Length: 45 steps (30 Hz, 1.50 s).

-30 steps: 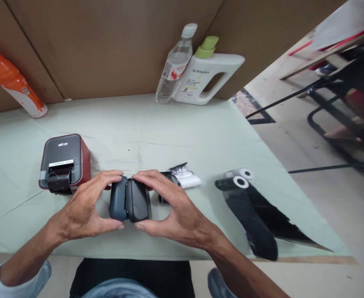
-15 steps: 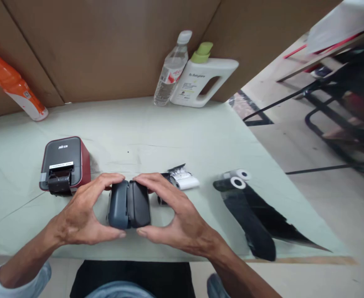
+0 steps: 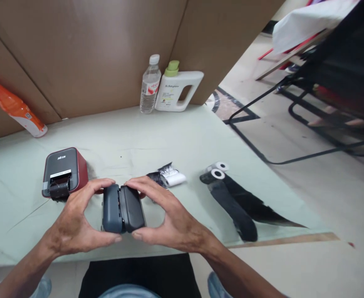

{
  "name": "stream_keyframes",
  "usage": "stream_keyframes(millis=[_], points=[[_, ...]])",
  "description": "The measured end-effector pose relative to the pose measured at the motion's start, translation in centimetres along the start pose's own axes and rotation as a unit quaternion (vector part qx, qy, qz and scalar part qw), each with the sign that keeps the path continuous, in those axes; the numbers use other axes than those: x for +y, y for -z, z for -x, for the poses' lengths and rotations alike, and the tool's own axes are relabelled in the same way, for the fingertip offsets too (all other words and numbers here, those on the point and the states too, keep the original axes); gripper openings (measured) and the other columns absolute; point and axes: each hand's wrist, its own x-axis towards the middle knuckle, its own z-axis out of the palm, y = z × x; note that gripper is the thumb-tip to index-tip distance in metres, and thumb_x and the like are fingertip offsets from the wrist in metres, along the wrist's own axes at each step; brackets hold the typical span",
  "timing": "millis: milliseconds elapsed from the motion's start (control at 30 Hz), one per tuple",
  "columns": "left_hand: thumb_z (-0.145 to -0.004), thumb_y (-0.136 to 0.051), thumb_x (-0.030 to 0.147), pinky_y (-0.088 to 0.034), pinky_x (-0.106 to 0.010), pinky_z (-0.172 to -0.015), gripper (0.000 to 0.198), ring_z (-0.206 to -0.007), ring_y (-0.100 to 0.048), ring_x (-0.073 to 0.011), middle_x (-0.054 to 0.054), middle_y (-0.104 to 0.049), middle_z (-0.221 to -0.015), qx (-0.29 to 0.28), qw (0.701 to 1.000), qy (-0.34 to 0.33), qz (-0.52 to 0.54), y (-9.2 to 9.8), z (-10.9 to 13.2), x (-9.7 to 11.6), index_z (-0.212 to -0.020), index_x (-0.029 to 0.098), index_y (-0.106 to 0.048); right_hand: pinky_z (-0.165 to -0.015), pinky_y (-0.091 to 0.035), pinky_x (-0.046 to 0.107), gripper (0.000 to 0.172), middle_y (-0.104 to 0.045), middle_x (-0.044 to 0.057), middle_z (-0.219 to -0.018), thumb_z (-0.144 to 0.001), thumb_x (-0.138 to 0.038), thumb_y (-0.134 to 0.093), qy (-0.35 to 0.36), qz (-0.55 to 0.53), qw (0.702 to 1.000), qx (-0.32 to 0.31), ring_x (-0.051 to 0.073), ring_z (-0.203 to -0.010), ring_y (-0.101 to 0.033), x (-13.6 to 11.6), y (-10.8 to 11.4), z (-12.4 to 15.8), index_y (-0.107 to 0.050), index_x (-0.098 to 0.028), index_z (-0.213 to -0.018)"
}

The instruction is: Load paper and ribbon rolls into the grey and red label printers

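- Dark two-part device point(image 3: 128, 212) is held between the left grip point(image 3: 76, 223) and the right grip point(image 3: 177, 223), over the near part of the pale green surface point(image 3: 157, 142); whether its underside is touching the surface cannot be told.
- Well beyond both grips, the far side of the surface is bounded by a tall brown panel point(image 3: 107, 62).
- Far out to the right of the grips, past the edge of the surface, a black chair point(image 3: 349, 78) is partly shown.
- By the left grip the blue-grey half point(image 3: 111, 211) is clasped, by the right grip the black half point(image 3: 134, 207); fingertips are set at the far end and thumbs at the near end.
- To the right of the right grip, black strips point(image 3: 231, 203) are spread from two white-cored rolls toward the near edge.
- Beyond the right grip, against the panel, a white jug point(image 3: 167, 99) with a green cap is stood.
- Far beyond the left grip, an orange bottle point(image 3: 14, 107) is placed by the panel.
- Just beyond the left grip, a dark-topped, red-sided printer point(image 3: 56, 163) is set.
- Beside the jug, a clear bottle point(image 3: 147, 99) is stood.
- Just beyond the right grip, a white roll point(image 3: 175, 179) is laid by crumpled black wrapping point(image 3: 157, 178).
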Motion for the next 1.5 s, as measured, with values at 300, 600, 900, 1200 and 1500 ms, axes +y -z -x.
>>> stream_keyframes(millis=[300,600,900,1200,1500], points=[[-0.062,-0.097,0.029,-0.061,-0.046,-0.105,0.088,-0.123,-0.072,-0.0330,-0.012,-0.072,-0.136,-0.005,1.000,-0.016,-0.013,0.26,-0.10,0.20,-0.142,0.026,-0.058,-0.109,-0.055,0.049,0.081,-0.062,0.016,-0.143,-0.082,-0.040,-0.088,0.014,-0.010,1.000,-0.015,0.031,-0.133,-0.062,-0.04,0.51,-0.20,-0.052,-0.024,-0.153],[-0.064,-0.097,0.029,-0.060,-0.047,-0.108,0.090,-0.127,-0.070,-0.0334,-0.013,-0.071,-0.139,-0.013,0.999,-0.025,-0.014,0.25,-0.02,-0.04,-0.144,0.026,-0.055,-0.110,-0.054,0.049,0.084,-0.061,0.016,-0.142,-0.082,-0.037,-0.089,0.038,-0.002,0.999,-0.019,0.030,-0.133,-0.060,0.11,0.79,-0.18,-0.049,-0.023,-0.155],[-0.064,-0.097,0.032,-0.060,-0.048,-0.107,0.090,-0.128,-0.070,-0.0343,-0.013,-0.071,-0.140,-0.008,1.000,-0.012,-0.008,0.13,-0.07,-0.05,-0.144,0.027,-0.056,-0.111,-0.054,0.050,0.087,-0.061,0.016,-0.142,-0.080,-0.034,-0.090,0.045,0.004,0.999,-0.005,0.030,-0.131,-0.062,0.17,0.59,-0.16,-0.049,-0.024,-0.156],[-0.064,-0.098,0.030,-0.060,-0.046,-0.108,0.091,-0.128,-0.070,-0.0333,-0.011,-0.071,-0.140,-0.010,1.000,-0.014,0.002,0.11,0.14,-0.09,-0.145,0.029,-0.057,-0.111,-0.054,0.052,0.087,-0.062,0.016,-0.143,-0.080,-0.041,-0.090,0.026,0.004,1.000,-0.011,0.032,-0.133,-0.062,0.32,0.66,-0.13,-0.050,-0.024,-0.155],[-0.065,-0.097,0.032,-0.060,-0.047,-0.107,0.092,-0.128,-0.070,-0.0341,-0.012,-0.070,-0.140,-0.013,1.000,-0.013,-0.015,0.07,0.35,-0.03,-0.146,0.028,-0.054,-0.112,-0.054,0.050,0.083,-0.063,0.016,-0.143,-0.082,-0.040,-0.089,0.017,0.004,1.000,-0.001,0.031,-0.134,-0.062,0.12,0.52,-0.18,-0.052,-0.023,-0.153]])
